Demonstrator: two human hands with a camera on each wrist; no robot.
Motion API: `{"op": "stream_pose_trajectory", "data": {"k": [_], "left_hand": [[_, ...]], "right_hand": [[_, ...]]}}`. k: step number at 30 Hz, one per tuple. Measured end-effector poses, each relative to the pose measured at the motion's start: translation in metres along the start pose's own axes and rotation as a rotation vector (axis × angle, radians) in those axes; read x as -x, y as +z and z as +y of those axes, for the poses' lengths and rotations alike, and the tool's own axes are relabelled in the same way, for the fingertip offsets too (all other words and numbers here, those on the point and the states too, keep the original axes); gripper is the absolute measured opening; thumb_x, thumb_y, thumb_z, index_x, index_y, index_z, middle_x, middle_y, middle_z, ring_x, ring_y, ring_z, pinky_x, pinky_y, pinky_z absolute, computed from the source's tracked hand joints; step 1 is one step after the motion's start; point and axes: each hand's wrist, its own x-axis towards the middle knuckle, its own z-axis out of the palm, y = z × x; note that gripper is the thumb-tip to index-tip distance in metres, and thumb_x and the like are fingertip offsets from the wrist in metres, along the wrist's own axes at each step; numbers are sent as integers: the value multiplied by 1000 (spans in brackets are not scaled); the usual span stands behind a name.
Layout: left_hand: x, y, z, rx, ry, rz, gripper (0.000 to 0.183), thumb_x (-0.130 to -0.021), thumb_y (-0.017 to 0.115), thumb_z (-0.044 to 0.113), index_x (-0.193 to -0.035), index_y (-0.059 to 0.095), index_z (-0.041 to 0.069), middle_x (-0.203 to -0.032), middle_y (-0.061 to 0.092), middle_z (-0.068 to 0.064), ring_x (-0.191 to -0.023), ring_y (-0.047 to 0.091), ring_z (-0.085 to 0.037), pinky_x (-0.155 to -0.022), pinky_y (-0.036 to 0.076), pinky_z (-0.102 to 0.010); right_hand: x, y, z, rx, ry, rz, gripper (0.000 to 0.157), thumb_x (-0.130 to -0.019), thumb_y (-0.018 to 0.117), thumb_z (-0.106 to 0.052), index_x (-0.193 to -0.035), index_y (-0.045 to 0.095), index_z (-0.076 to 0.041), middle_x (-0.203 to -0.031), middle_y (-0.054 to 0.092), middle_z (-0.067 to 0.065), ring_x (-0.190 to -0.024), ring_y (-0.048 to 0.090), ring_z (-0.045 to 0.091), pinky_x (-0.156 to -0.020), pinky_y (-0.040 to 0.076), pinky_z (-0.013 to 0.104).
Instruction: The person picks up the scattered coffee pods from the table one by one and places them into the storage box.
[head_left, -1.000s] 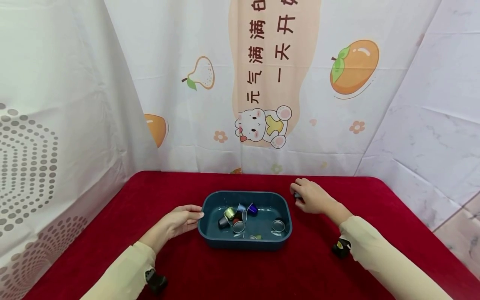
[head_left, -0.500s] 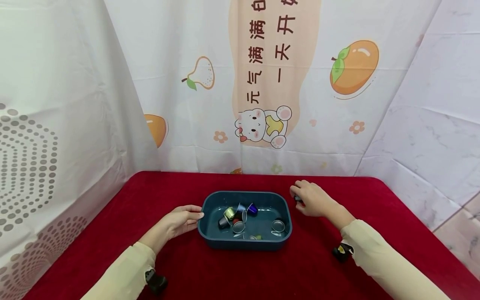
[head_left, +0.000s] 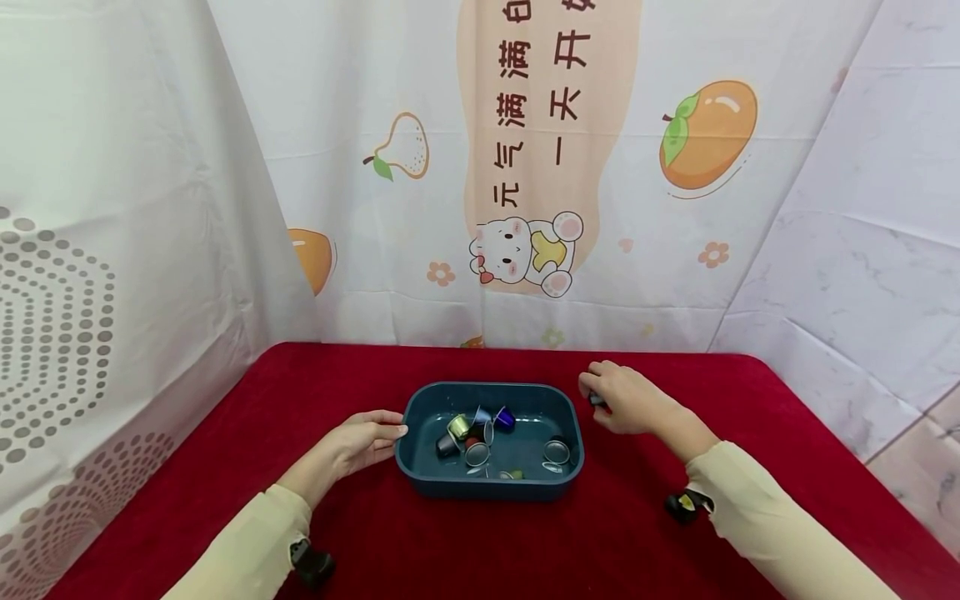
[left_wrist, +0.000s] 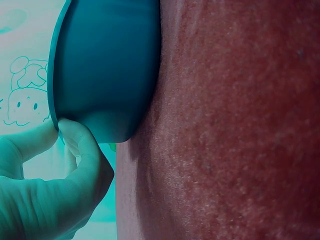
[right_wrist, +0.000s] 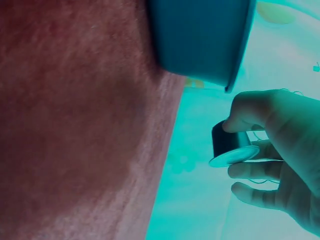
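A dark teal rectangular box (head_left: 491, 490) stands on the red tablecloth. Thumb and fingers of my left hand (head_left: 362, 440) pinch its left rim, seen closely in the left wrist view. Several coffee capsules lie inside, among them a yellow-green capsule (head_left: 458, 427), a blue capsule (head_left: 506, 417) and a dark capsule (head_left: 447, 446). Beyond the box's right rim, my right hand (head_left: 630, 400) pinches a dark coffee capsule (right_wrist: 227, 140). In the right wrist view its silver lid points down and sits apart from the box wall, above the cloth.
The red tablecloth (head_left: 337, 517) surrounds the box on all sides. A white printed curtain (head_left: 360, 250) hangs behind the table's far edge, with further sheets at left and right. Black wrist cameras hang under both sleeves.
My right hand has dipped slightly and come a little nearer to me, still holding the capsule. The left hand and the box have stayed in place.
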Motion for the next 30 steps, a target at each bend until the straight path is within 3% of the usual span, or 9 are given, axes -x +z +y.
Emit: {"op": "stream_pose_trajectory", "data": {"k": [20, 30], "left_hand": [[2, 1, 0, 0, 5, -2, 48, -93, 60, 7, -133, 40, -10, -100, 65, -3, -85, 65, -9, -81, 56, -24], [0, 0, -1, 15, -1, 8, 47, -92, 60, 7, -132, 41, -9, -100, 64, -4, -84, 65, -8, -79, 55, -23]], "right_hand": [[-2, -40, -19, -134, 43, -154, 27, -68, 80, -12, -87, 59, -14, -82, 55, -1, -72, 46, 7, -62, 45, 21], [-15, -56, -31, -208, 60, -222, 26, -70, 79, -12, -89, 62, -12, -84, 58, 0, -72, 48, 7, -63, 45, 21]]}}
